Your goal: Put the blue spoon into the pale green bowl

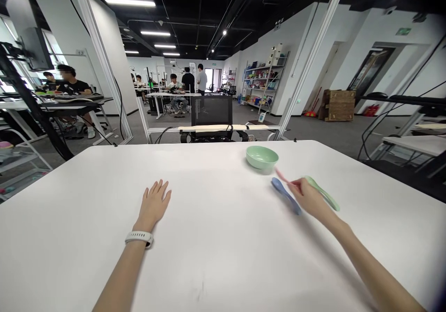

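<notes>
The person stood at a white table (209, 195), both bare forearms reaching out over it. The left hand (155, 205) lay open and flat on the tabletop, fingers spread, near the middle of the table, touching nothing else. A white watch strap (139, 238) circled that wrist.

The right hand (310, 198) was closed in a pinch around a slim pink handle (281, 175), whose tip pointed up toward a pale green bowl (262, 158); the rest of the pink piece was hidden by the fingers. The bowl sat upright near the far edge, right of centre, just apart from the pink tip. Its visible inside looked bare, but its near wall hid the bottom, so I could not tell for certain whether anything lay there.

A blue spoon (285, 195) lay just left of the right hand, and a green spoon (324, 193) lay just right of it, its handle end running behind the fingers. Beyond the far edge stood a black mesh chair (211, 112).
</notes>
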`<state>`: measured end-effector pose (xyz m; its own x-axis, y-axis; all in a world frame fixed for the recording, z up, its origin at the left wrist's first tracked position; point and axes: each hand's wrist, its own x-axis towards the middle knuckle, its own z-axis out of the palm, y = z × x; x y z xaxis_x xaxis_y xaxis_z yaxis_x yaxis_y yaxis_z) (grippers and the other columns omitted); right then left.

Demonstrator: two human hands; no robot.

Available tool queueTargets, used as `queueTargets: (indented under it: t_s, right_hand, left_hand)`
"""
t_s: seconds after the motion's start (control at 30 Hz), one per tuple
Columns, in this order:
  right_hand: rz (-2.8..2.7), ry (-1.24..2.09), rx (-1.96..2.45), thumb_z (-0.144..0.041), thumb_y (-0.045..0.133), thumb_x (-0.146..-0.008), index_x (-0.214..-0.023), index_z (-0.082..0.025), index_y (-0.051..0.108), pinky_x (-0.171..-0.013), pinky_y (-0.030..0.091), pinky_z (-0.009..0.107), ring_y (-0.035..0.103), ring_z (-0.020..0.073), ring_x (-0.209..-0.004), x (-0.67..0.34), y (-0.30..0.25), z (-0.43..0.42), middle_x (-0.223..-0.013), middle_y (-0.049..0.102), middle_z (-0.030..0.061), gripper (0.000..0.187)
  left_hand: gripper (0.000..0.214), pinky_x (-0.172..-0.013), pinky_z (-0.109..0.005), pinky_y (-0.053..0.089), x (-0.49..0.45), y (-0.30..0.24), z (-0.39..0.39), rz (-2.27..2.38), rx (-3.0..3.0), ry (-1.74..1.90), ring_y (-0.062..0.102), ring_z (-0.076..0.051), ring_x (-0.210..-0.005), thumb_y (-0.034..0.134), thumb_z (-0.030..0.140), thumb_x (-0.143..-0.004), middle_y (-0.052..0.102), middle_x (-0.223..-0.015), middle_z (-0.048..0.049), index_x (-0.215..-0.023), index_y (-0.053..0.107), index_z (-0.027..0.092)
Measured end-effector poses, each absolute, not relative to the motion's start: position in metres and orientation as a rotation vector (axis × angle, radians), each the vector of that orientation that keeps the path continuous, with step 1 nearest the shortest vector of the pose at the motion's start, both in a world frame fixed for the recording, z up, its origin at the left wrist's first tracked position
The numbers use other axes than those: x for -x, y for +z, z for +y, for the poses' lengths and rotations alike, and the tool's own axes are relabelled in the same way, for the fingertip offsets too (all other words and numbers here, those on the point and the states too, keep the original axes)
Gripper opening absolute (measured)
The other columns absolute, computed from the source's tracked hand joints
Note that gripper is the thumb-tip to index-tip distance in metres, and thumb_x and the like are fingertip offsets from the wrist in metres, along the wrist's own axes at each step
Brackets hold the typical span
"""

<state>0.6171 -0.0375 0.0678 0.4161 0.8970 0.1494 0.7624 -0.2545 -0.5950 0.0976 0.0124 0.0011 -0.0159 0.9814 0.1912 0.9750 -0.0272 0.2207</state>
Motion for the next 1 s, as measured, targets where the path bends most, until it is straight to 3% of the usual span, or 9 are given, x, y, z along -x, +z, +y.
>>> queueTargets:
  t_s: [0.1, 0.37, 0.6, 0.83, 1.0]
  right_hand:
    - [-1.606, 0.428, 1.968, -0.044, 0.061, -0.100, -0.089, -0.028, 0.051, -0.067, 0.043, 0.031, 0.065, 0.0234, -0.072, -0.559, 0.066, -0.041, -0.079, 0.070, 0.0048, 0.021]
    - [-1.755, 0.495, 2.110, -0.023, 0.050, -0.106, -0.088, -0.029, 0.039, -0.067, 0.037, 0.031, 0.064, 0.0218, -0.074, -0.485, 0.059, -0.045, -0.087, 0.068, 0.0069, 0.022]
    - [-1.715, 0.638, 2.126, -0.037, 0.055, -0.109, -0.092, -0.028, 0.042, -0.069, 0.040, 0.031, 0.067, 0.0234, -0.080, -0.486, 0.062, -0.053, -0.094, 0.071, 0.0079, 0.023]
    - [-1.711, 0.621, 2.167, -0.028, 0.047, -0.111, -0.095, -0.027, 0.044, -0.070, 0.038, 0.032, 0.064, 0.0224, -0.078, -0.479, 0.062, -0.055, -0.088, 0.067, 0.0047, 0.016]
    - [-1.711, 0.622, 2.165, -0.031, 0.046, -0.113, -0.097, -0.027, 0.043, -0.071, 0.039, 0.032, 0.063, 0.0222, -0.079, -0.478, 0.061, -0.053, -0.090, 0.068, 0.0056, 0.017]
  left_hand:
    - [0.065, -0.139, -0.056, 0.030, -0.097, 0.001, 0.013, 2.181, -2.181, 0.453, 0.039, -0.029, -0.169, 0.031, 0.047, -0.111, 0.046, -0.180, -0.0117, -0.166, 0.055, 0.023]
    - [0.066, -0.140, -0.058, 0.027, -0.098, 0.006, 0.011, 2.147, -2.169, 0.438, 0.037, -0.029, -0.170, 0.031, 0.046, -0.111, 0.041, -0.182, -0.0132, -0.168, 0.052, 0.018]
    - [0.064, -0.140, -0.060, 0.029, -0.104, 0.012, 0.007, 2.171, -2.157, 0.422, 0.038, -0.031, -0.170, 0.035, 0.041, -0.111, 0.043, -0.180, -0.0144, -0.167, 0.053, 0.017]
    - [0.063, -0.142, -0.054, 0.025, -0.106, 0.016, 0.006, 2.204, -2.128, 0.365, 0.034, -0.027, -0.171, 0.034, 0.040, -0.113, 0.040, -0.182, -0.0116, -0.169, 0.051, 0.018]
    - [0.062, -0.141, -0.055, 0.028, -0.103, 0.009, 0.009, 2.199, -2.162, 0.396, 0.036, -0.027, -0.170, 0.033, 0.041, -0.113, 0.042, -0.181, -0.0112, -0.168, 0.052, 0.020]
